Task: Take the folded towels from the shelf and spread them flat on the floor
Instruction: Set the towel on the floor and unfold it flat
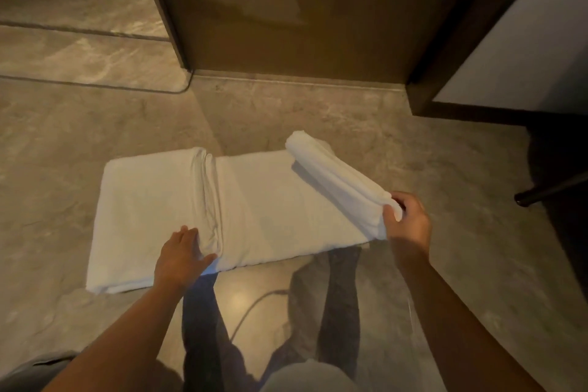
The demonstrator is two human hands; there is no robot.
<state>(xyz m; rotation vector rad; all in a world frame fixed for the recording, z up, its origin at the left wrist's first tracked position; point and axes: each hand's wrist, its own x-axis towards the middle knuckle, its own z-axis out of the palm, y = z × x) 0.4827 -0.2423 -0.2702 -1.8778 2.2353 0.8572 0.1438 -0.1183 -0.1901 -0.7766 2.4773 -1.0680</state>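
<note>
White towel (261,210) lies on the grey stone floor (429,169), partly opened, long axis running left to right in front of the person. Still several layers thick; a bunched crease crosses it just beyond the left fingers.

Left hand (183,253): palm down on the near edge of the towel, fingers (187,234) spread apart and flat, pressing on the cloth, not gripping. Thumb points toward the crease.

Right hand (409,221): fingers (389,216) closed on the near corner of a folded flap (337,181) at the towel's right end. Thumb on the left side of the flap, other fingers wrapped behind. Flap is lifted off the layer below at the grip and runs away from the fingers as a thick roll toward the far edge, where its end rests on the towel.

Beyond the towel: dark wooden door (302,16). Right of the right hand, well apart: dark furniture leg (547,191). Nearer than both hands: the person's legs and a thin cable (251,309) on the floor.
</note>
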